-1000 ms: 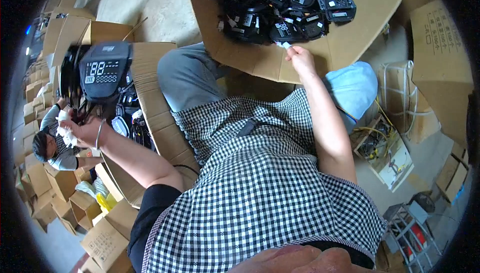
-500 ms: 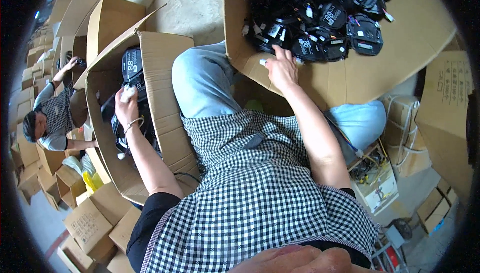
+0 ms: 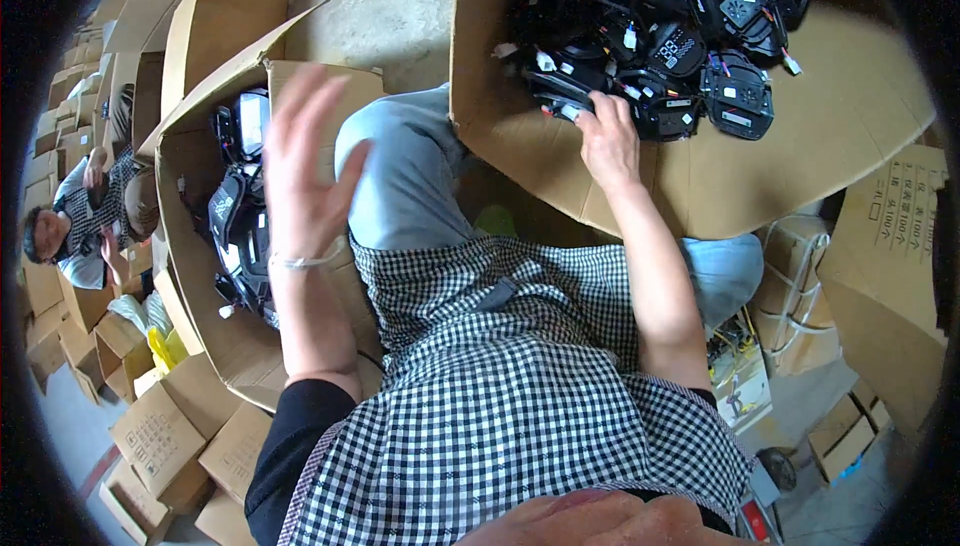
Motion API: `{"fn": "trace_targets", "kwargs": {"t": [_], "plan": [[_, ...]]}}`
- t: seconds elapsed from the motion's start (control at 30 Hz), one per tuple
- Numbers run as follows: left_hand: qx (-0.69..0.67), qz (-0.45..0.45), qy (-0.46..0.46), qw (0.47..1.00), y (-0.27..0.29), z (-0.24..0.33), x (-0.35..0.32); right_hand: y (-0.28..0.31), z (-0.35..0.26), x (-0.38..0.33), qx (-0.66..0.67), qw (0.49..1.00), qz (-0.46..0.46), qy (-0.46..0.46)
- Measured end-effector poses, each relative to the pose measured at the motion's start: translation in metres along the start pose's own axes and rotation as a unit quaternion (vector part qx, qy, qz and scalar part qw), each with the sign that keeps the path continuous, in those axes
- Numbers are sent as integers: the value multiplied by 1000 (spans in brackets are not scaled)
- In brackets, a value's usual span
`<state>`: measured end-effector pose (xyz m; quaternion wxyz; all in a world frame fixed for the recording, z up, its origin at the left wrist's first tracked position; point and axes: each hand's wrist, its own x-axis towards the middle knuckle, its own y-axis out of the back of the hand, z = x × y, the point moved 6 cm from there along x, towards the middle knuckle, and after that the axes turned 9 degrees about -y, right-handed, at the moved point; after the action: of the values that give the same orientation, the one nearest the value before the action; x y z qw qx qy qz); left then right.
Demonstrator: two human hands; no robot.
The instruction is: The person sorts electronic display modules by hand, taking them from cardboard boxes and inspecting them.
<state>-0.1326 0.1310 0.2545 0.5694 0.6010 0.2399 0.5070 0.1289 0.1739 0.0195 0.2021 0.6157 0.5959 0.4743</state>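
Left hand point(image 3: 305, 181) up from left box point(image 3: 195, 281), spread, blurred, seemingly empty. Right hand point(image 3: 612, 141) at displays point(image 3: 675, 49) in right box point(image 3: 545, 161), beside white plug point(image 3: 570, 113); grip unclear. Tangled wires might snag, strain plug.

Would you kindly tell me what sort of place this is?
Probably a workshop or packing area: black display units lie in a cardboard box, more cartons are piled nearby, and a co-worker is present.

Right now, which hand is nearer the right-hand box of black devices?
Right. Your right hand reaches into that box, touching devices; left hand is raised farther left, by another box.
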Motion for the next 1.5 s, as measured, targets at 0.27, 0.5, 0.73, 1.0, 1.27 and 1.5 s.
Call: {"fn": "trace_targets", "kwargs": {"t": [0.27,0.5,0.73,1.0,1.27,1.5], "plan": [[-296,-314,36,902,-192,6,21,55,32,-83,332,906,24,-262],[-522,-332,264,740,-261,5,4,53,46,-105,693,613,22,-379],[-554,-393,334,654,-286,13,-26,20,76,-102,758,465,48,-454],[-599,-371,426,568,-342,35,-38,21,74,-113,845,339,53,-410],[-774,48,372,510,-287,29,20,-2,89,-122,865,299,-17,-402],[-548,-416,16,726,-270,83,-5,18,113,-151,477,548,59,-685]]}}
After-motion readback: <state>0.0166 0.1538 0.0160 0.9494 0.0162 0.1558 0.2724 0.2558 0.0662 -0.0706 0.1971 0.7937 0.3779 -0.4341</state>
